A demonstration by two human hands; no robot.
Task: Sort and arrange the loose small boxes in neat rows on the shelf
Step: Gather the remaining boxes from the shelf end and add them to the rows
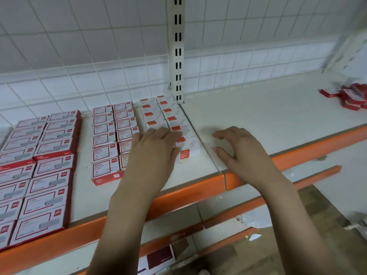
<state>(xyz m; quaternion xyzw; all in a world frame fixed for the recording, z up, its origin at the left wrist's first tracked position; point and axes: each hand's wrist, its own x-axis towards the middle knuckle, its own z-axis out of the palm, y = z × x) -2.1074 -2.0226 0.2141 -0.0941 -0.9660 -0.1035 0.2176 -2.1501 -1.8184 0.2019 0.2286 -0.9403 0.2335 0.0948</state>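
Risk notes: front-edge nudge, far pile

Rows look near done on the L section of the shelf (200, 167). Three blocks sit there: big red-framed boxes (39, 175) far L, mid-size boxes (105, 139) in two columns, then white boxes w/ orange tabs (170, 120) in two columns tight against the upright post (177, 50).

Your left hand (153, 149) lies palm-down over the front of the white-box columns and the edge of the mid block; fingers straight, slightly apart, tips on the box tops. Can't tell if it's pressing or just resting. Your right hand (238, 149) hovers over bare shelf just R of the seam, fingers loosely curled, thumb apart, holding nothing.

What could go wrong, as I judge it:
- Front white box (190, 145) sits near the orange lip (178, 197). Push sideways or pull back w/ the L hand and it could skew the column or slide off the edge.
- L palm hides the front boxes under it; you can't check alignment there, so a crooked box may go unnoticed.
- Loose red boxes (349, 98) lie jumbled far R, well apart from both hands. A long reach across could drag a forearm over finished rows.
- Grabbing several from that pile at once risks drops; they look small and slick.
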